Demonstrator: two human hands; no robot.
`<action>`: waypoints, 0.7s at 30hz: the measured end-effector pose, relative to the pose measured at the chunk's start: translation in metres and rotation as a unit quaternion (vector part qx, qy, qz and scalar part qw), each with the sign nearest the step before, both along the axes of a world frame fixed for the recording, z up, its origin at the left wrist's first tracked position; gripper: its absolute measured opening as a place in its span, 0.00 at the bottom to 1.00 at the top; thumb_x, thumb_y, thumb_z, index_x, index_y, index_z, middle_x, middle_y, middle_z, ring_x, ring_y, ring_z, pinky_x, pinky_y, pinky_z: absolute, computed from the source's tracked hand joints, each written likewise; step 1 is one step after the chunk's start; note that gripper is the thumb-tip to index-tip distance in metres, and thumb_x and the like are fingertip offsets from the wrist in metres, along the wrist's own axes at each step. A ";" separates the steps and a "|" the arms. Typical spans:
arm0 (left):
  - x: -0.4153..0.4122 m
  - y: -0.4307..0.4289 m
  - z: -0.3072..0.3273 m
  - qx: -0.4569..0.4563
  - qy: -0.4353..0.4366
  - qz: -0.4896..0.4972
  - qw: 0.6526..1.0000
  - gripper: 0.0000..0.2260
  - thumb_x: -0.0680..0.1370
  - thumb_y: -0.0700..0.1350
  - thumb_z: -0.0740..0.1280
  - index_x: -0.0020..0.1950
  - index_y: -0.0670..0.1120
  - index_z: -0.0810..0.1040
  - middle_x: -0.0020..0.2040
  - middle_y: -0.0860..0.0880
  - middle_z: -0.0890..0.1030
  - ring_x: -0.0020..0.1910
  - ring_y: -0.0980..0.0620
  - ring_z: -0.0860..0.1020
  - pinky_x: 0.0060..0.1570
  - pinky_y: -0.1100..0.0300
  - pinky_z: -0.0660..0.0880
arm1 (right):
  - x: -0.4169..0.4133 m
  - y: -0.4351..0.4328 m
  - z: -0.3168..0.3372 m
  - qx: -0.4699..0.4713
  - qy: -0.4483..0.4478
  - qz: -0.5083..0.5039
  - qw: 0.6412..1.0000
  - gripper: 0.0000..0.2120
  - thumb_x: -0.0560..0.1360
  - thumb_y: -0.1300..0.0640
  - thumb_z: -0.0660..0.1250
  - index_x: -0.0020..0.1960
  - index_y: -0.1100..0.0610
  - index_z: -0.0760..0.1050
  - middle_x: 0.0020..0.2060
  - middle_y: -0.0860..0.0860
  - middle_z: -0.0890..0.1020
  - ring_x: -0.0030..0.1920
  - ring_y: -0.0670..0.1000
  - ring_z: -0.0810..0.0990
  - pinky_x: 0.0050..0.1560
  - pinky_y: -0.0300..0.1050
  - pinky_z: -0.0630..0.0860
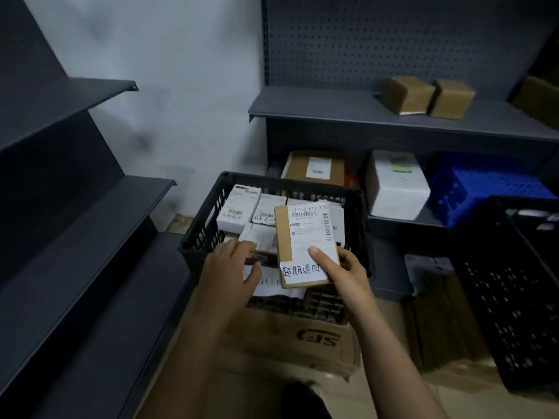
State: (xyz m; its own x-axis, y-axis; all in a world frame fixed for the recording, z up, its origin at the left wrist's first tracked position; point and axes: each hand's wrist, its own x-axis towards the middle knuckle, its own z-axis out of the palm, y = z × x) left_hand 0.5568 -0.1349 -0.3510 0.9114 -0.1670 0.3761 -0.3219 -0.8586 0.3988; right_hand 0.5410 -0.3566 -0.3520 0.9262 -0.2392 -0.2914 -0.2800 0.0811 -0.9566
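My right hand grips a small brown parcel by its lower right corner, thumb on top. The parcel bears a white shipping label and a handwritten white note, and it is held above a black plastic crate. Several small white and brown parcels lie in the crate. My left hand reaches into the crate's near left side with fingers spread over the parcels; whether it holds one I cannot tell. The crate rests on a brown cardboard box.
Dark grey shelves stand on the left. A shelf unit with a pegboard back carries two brown boxes; below sit a brown box, a white foam box and a blue crate. Another black crate stands at right.
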 end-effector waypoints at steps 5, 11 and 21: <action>0.076 -0.022 0.006 -0.095 0.062 0.059 0.992 0.16 0.78 0.48 0.67 0.66 0.47 0.73 0.60 0.49 0.75 0.58 0.50 0.72 0.54 0.54 0.73 | 0.097 -0.025 0.002 -0.023 0.025 0.080 0.996 0.34 0.58 0.39 0.81 0.61 0.48 0.76 0.51 0.49 0.85 0.47 0.47 0.85 0.47 0.44 0.81; 0.130 -0.047 -0.003 -0.252 0.202 0.027 0.946 0.27 0.78 0.57 0.66 0.74 0.55 0.62 0.68 0.59 0.66 0.67 0.56 0.68 0.64 0.54 0.70 | 0.155 -0.047 -0.001 -0.048 0.064 0.134 0.988 0.25 0.60 0.47 0.83 0.54 0.51 0.80 0.48 0.49 0.85 0.44 0.46 0.85 0.38 0.38 0.78; 0.204 -0.066 -0.017 -0.270 0.285 0.015 0.920 0.22 0.79 0.55 0.64 0.73 0.58 0.64 0.60 0.58 0.75 0.55 0.58 0.75 0.50 0.62 0.75 | 0.203 -0.027 -0.016 -0.063 0.103 -0.112 0.986 0.32 0.57 0.41 0.82 0.51 0.56 0.74 0.45 0.49 0.83 0.45 0.47 0.83 0.46 0.44 0.78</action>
